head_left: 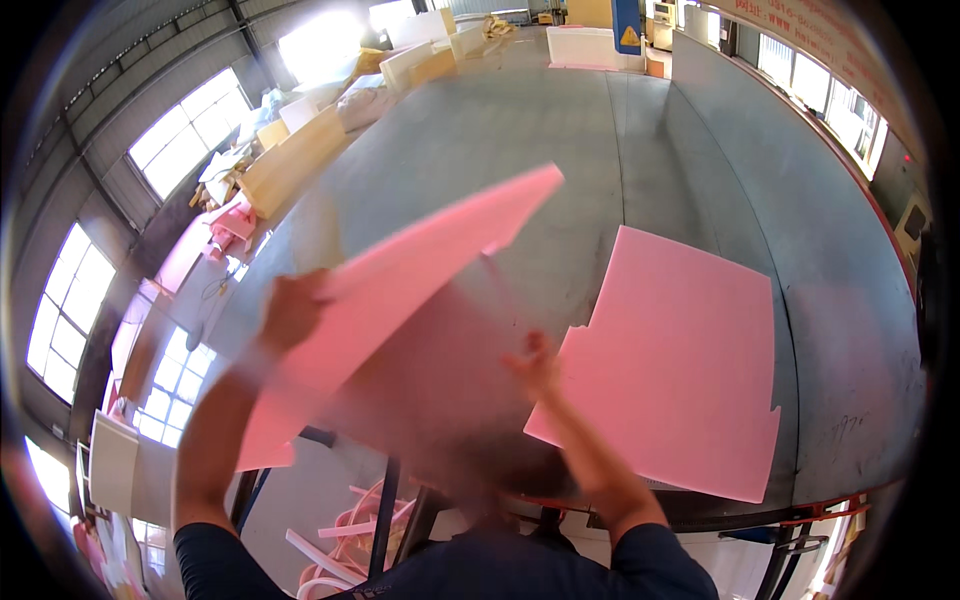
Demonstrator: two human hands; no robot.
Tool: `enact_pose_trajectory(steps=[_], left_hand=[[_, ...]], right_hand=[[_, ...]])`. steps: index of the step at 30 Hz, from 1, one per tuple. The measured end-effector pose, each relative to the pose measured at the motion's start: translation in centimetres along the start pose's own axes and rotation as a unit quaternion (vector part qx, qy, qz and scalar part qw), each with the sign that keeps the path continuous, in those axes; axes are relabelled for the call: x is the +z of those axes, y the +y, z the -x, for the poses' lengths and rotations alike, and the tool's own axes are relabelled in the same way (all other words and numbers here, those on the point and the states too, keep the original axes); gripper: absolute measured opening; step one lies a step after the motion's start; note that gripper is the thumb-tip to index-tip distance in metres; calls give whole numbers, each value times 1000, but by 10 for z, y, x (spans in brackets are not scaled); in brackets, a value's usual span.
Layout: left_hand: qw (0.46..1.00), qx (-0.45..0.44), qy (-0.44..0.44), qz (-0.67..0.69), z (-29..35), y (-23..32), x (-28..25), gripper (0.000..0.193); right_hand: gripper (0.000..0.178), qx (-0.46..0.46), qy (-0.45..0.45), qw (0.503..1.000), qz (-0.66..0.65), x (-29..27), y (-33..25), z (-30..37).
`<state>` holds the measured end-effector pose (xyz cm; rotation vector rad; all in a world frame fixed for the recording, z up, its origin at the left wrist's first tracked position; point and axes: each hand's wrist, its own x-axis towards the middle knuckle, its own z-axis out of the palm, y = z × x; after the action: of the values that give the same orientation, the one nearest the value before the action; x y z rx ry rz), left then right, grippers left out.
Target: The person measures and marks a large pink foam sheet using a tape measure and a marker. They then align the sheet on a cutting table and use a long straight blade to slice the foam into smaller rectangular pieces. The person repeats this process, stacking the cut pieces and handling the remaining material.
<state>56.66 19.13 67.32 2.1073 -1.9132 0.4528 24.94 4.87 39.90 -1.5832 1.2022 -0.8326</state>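
A thin pink foam sheet (400, 270) is held tilted up over the left side of the table, its edge pointing toward the far right. My left hand (293, 312) grips this sheet along its upper edge, with some fingertips hidden. My right hand (535, 365) is apart from it, slightly blurred, fingers spread and holding nothing I can see. Close to that hand, a second pink foam sheet (680, 360) lies flat on the right of the table, with small notches in its left and right edges. I cannot tell whether my right hand touches it.
The grey metal table (480, 130) stretches far ahead, with an upright grey side panel (830, 300) along its right. Foam blocks (295, 160) and scraps line the left. Pink offcut strips (345, 550) lie on the floor below the near edge. A white block (595, 48) stands at the far end.
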Motion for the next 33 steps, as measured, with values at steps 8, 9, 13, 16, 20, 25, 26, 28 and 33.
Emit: enact_pose_trajectory(steps=[8, 9, 13, 16, 20, 25, 26, 28, 33], left_hand=[[934, -66, 340, 89, -18, -22, -177, 27], [919, -80, 368, 119, -17, -31, -194, 26], [864, -130, 434, 222, -18, -62, -213, 24], [830, -133, 444, 309, -2, -121, -170, 30], [675, -212, 405, 579, 36, -118, -84, 42], [574, -318, 329, 679, 105, -154, 57, 37], [557, -342, 323, 685, 114, -141, 67, 34], [521, -386, 301, 699, 118, -104, 76, 32], [617, -364, 151, 681, 174, -101, 56, 32]], right_hand=[[123, -367, 168, 906, 130, -173, -241, -184], [125, -399, 144, 896, 134, -173, -271, -194], [130, -544, 183, 817, 64, -223, -364, -223], [125, -557, 245, 792, 46, -269, -419, -178], [99, -613, 202, 741, 185, -280, -490, -86], [76, -593, 158, 716, 333, -212, -507, -27], [72, -606, 158, 686, 370, -198, -503, -28], [70, -554, 135, 707, 419, -183, -495, -50], [71, -402, 13, 777, 484, -152, -476, -81]])
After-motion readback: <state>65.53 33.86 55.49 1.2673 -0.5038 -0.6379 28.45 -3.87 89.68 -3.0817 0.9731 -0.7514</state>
